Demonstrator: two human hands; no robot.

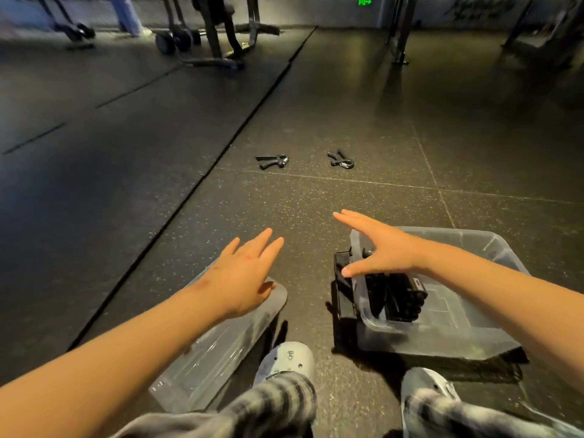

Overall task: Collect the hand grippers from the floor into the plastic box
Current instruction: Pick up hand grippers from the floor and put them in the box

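Dark rubber tile floor [316,200], pale-flecked, with thin seams between tiles. A black groove runs diagonally on the left.

Loose on it, well apart:
- one black hand gripper with a metal coil [272,161], near the groove
- a second black hand gripper [340,160], to its right

Nearer, a clear plastic box [410,339] stands on the floor. A flat black frame-like item [343,292] lies just beside its left wall. A clear plastic lid [221,349] lies further left. Two grey clogs [286,358] stand nearest. Gym machine bases [205,58] stand far back.
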